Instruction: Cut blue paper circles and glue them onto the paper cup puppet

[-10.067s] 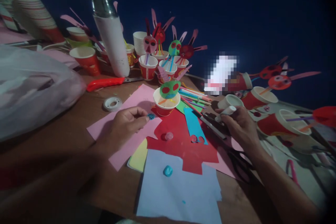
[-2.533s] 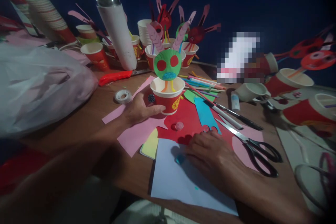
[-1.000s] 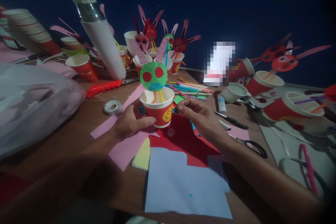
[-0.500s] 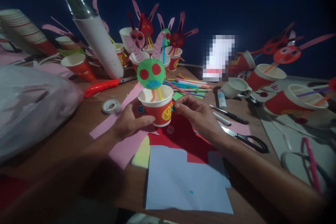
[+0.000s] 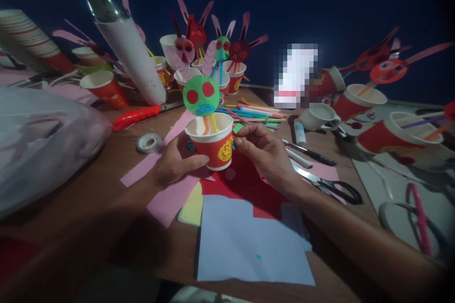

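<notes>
A red and white paper cup (image 5: 210, 149) with a yellow print stands between my hands. Above its rim rises a green paper face (image 5: 201, 96) with red eyes and blue mouth, on an orange and a yellow straw. My left hand (image 5: 181, 160) grips the cup's left side, thumb across the front. A dark blue patterned disc (image 5: 190, 146) shows on that side. The fingers of my right hand (image 5: 262, 152) are pinched together at the cup's right side, on a small dark blue disc (image 5: 234, 144) partly hidden by the fingertips.
Red paper (image 5: 245, 177) and white sheets (image 5: 241, 246) lie in front. Scissors (image 5: 325, 183), pens and a glue tube (image 5: 299, 131) are at right. Tape (image 5: 149, 143), a red-handled cutter (image 5: 137, 117), a plastic bag (image 5: 46, 142) and a tall flask (image 5: 131, 52) stand left. Several decorated cups are behind.
The view has shifted slightly, and the green face leans a touch further left above the cup. Both hands keep their places at the cup's sides.
</notes>
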